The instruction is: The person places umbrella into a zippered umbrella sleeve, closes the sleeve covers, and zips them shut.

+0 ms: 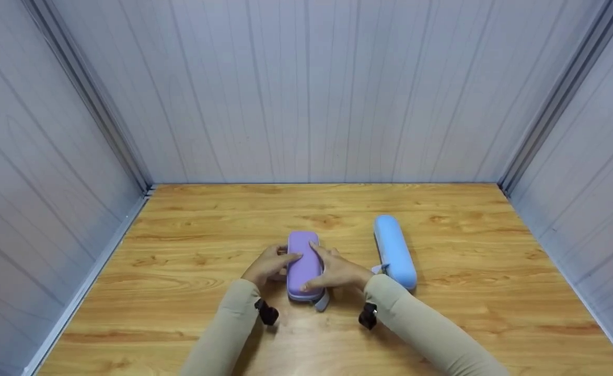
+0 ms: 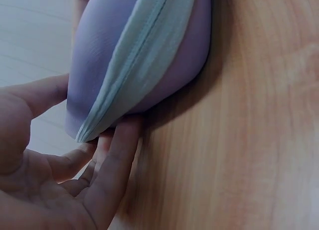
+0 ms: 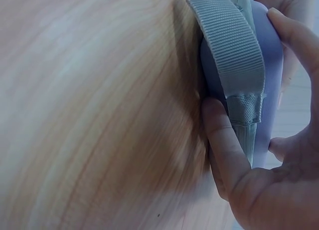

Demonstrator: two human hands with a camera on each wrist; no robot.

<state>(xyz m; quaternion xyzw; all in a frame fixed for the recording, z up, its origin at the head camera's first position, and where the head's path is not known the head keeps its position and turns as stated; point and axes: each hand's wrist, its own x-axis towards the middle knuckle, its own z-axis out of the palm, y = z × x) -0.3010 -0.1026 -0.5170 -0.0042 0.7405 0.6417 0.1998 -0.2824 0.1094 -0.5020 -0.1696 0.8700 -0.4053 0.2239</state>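
A purple zippered case (image 1: pixel 301 244) lies lengthwise on the wooden table, between both hands. My left hand (image 1: pixel 268 265) grips its left side, thumb on the lid and fingers at the lower edge. From the right, my right hand (image 1: pixel 342 271) holds it with the thumb near the front end and a finger on top. The left wrist view shows a pale zip band (image 2: pixel 149 50) around the case, with fingertips just under it. A grey ribbed strap (image 3: pixel 232 45) loops from the case's side in the right wrist view, beside the right fingers.
A light blue case (image 1: pixel 396 253) with a small grey strap lies to the right, slightly slanted, close to the right forearm. Pale panel walls (image 1: pixel 306 94) enclose the wooden table (image 1: pixel 191 235) at the back and both sides.
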